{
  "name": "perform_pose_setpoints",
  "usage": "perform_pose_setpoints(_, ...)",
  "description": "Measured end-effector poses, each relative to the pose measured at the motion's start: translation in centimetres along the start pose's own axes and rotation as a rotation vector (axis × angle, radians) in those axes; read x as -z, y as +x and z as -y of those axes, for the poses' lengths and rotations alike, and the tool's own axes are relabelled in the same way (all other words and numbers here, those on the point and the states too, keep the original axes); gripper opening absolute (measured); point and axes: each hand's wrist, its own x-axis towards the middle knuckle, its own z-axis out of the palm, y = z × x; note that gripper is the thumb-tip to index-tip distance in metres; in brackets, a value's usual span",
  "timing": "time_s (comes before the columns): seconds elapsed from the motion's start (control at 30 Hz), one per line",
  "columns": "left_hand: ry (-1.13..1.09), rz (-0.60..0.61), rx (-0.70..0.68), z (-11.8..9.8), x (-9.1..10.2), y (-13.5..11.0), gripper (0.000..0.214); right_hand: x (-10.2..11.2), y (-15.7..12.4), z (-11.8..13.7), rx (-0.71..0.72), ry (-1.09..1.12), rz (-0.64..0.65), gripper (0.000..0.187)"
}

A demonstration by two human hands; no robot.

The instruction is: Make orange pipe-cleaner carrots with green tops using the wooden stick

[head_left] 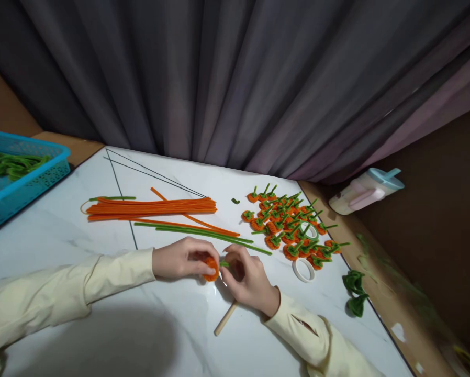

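Note:
A small orange pipe-cleaner pumpkin (211, 269) is pinched between the thumb and fingers of my left hand (183, 259), over the near middle of the table. From its right side sticks a short green pipe-cleaner stem (224, 265). My right hand (248, 275) is curled at that stem, its thumb and forefinger closed about it; the exact contact is partly hidden. Under the right hand lies a wooden stick (225, 318). Beyond my hands are a bundle of orange pipe cleaners (152, 208) and a few loose green pipe cleaners (215, 236).
Several finished orange pumpkins with green stems (274, 240) cluster at the right, with a white tape roll (303, 269) beside them. Dark green leaf shapes (355, 283) lie near the right edge. A blue basket (34, 183) stands left; a lidded tumbler (362, 193) stands back right.

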Motion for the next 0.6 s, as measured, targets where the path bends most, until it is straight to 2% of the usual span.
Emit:
perform_pose_setpoints(0.1, 0.327, 0.043, -0.250, 0.30, -0.36, -0.41, 0.015, 0.08, 0.08, 0.04, -0.072, 0.219, 0.074, 0.032)
perform_pose_setpoints(0.2, 0.437, 0.060, -0.367, 0.37, -0.62, -0.69, 0.018, 0.20, 0.10, -0.03, -0.018, 0.264, 0.076, 0.032)
perform_pose_setpoints(0.37, 0.423, 0.056, -0.358, 0.19, -0.52, -0.60, 0.016, 0.37, 0.15, -0.23, 0.161, 0.223, 0.025, 0.026)
perform_pose_setpoints(0.6, 0.374, 0.080, -0.290, 0.33, -0.20, -0.30, 0.012, 0.22, 0.10, -0.39, 0.231, 0.112, 0.034, 0.023)
